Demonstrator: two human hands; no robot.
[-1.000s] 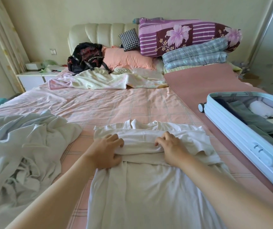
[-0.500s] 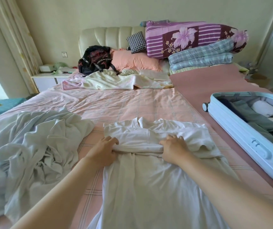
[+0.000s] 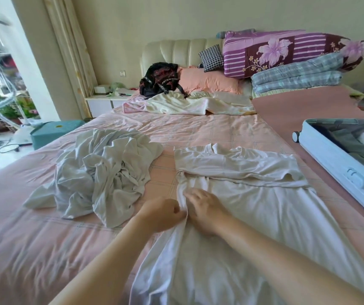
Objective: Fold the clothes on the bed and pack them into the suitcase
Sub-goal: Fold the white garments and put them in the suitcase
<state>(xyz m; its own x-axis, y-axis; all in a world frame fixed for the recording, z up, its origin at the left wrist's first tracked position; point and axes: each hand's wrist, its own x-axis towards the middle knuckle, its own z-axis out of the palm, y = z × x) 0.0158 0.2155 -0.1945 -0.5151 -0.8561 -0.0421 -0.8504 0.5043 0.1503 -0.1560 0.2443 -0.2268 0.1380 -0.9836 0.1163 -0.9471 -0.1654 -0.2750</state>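
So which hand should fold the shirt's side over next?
Probably left: the left hand pinches the white shirt at its left edge, so it can carry that edge across. The right hand rests on the cloth.

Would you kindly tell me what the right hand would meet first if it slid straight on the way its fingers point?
Probably the bunched edge of the white garment just ahead of the right hand; past that, bare pink sheet, then perhaps the crumpled clothes pile.
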